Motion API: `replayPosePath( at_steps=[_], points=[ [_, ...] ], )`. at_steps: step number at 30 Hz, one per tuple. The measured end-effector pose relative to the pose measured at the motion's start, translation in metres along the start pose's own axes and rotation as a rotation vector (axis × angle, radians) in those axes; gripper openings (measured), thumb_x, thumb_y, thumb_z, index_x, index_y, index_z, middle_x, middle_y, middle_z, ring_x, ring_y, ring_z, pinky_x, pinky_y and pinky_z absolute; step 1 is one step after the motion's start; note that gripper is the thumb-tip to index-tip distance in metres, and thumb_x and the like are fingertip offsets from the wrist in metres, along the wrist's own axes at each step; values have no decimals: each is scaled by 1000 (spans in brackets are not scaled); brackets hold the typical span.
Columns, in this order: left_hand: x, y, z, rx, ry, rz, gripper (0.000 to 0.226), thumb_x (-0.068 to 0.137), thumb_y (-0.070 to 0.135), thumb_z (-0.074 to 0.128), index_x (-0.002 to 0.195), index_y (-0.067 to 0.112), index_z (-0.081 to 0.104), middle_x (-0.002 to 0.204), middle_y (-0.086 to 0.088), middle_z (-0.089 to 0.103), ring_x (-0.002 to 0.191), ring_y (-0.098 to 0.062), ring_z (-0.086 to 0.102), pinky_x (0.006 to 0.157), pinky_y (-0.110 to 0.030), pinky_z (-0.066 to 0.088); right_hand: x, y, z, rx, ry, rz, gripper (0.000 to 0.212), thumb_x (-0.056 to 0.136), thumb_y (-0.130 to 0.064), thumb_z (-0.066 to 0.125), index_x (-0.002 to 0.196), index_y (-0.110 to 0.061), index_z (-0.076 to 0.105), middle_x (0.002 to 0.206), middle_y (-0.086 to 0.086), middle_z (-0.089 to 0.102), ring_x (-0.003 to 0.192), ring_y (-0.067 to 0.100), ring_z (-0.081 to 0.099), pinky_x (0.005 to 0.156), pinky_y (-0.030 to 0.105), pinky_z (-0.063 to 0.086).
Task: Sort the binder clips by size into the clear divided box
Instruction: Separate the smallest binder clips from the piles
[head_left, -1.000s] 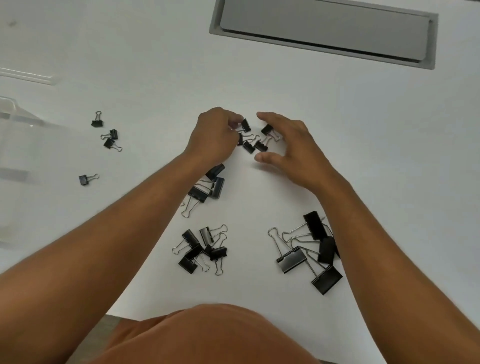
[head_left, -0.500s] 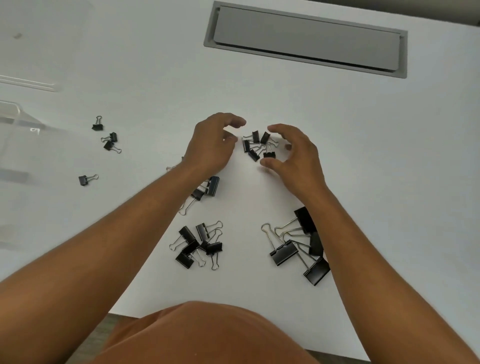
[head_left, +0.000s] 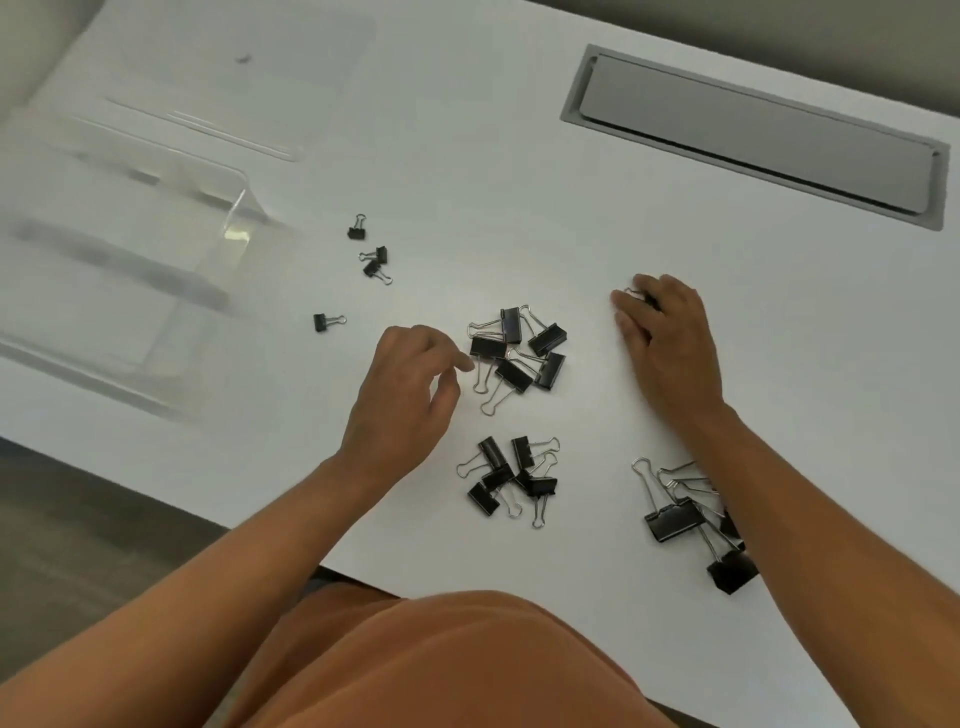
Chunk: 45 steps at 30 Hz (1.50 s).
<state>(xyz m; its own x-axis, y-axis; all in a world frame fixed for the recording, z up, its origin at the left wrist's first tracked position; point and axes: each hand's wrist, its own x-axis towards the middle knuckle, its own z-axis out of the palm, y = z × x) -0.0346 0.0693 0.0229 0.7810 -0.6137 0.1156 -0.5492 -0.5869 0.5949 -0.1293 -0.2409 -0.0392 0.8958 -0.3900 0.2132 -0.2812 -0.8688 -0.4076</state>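
Binder clips (head_left: 519, 353), black with wire handles, lie in size-sorted heaps; left hand (head_left: 405, 395) loose, right hand (head_left: 670, 338) covering small ones.

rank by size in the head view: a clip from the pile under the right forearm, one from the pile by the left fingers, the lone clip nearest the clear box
1. Right-forearm pile clip, largest
2. Left-fingers pile clip
3. Lone clip, smallest
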Motion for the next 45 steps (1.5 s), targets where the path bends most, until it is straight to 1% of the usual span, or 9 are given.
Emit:
replayPosePath(
  at_steps=[3,7,10,15,20,27,32,37,45],
  points=[
    [-11,-19,-13,14,22,-4,23,92,-2,65,102,16,75,104,2,65,105,-21,52,86,-15,37,-2,3,-6,-3,15,78,27,107,-26,56,124,-14,74,135,4,64,131,33,52,112,25,34],
    [-19,-66,-41,35,88,-116,17,96,8,69,109,17,73,108,2,61,105,-20,55,88,-26,47,5,-24,-7,81,131,142,26,107,-25,56,122,-13,73,137,5,63,132,27,51,105,46,50],
    [-20,-105,-56,31,84,-266,29,98,24,70,127,21,68,113,3,59,102,-22,60,87,-40,55,16,-83,-7,162,189,184,23,102,-13,57,118,-16,73,134,4,61,129,24,51,96,41,53],
    [-2,-136,-59,76,-36,-309,55,101,37,65,149,14,51,118,-5,57,106,-25,56,92,-38,51,28,-197,34,264,-70,-60,21,95,-6,63,112,-13,75,115,3,66,108,23,63,91,37,54],
    [33,-148,-53,117,-12,-133,30,101,21,65,128,11,70,100,-8,60,94,-32,57,85,-51,52,50,-240,82,348,-192,89,27,95,-12,68,122,-15,70,117,-2,60,92,11,58,87,17,45],
    [88,-150,-45,95,-21,-93,36,102,19,60,138,21,62,112,-5,64,104,-33,59,87,-49,47,61,-252,96,438,-144,276,31,89,-6,69,117,-18,71,109,-8,69,89,10,59,88,21,49],
    [108,-155,-56,-255,23,-120,43,98,11,62,141,19,60,120,-1,66,92,-16,62,92,-35,53,63,-245,93,477,-88,298,44,87,-8,73,130,-19,64,125,-5,63,98,7,59,86,17,46],
    [123,-151,-56,-175,-92,-204,48,107,8,43,155,12,45,149,-9,56,137,-27,52,114,-33,39,75,-258,114,326,-222,213,84,82,-35,84,154,-21,44,144,1,46,133,22,43,103,27,38],
    [134,-145,-58,-127,-274,-134,48,98,-4,48,143,10,59,131,-10,66,119,-25,63,96,-23,43,93,-256,113,465,-136,292,41,82,-15,84,120,-10,71,113,1,62,82,-4,55,76,7,41]
  ],
)
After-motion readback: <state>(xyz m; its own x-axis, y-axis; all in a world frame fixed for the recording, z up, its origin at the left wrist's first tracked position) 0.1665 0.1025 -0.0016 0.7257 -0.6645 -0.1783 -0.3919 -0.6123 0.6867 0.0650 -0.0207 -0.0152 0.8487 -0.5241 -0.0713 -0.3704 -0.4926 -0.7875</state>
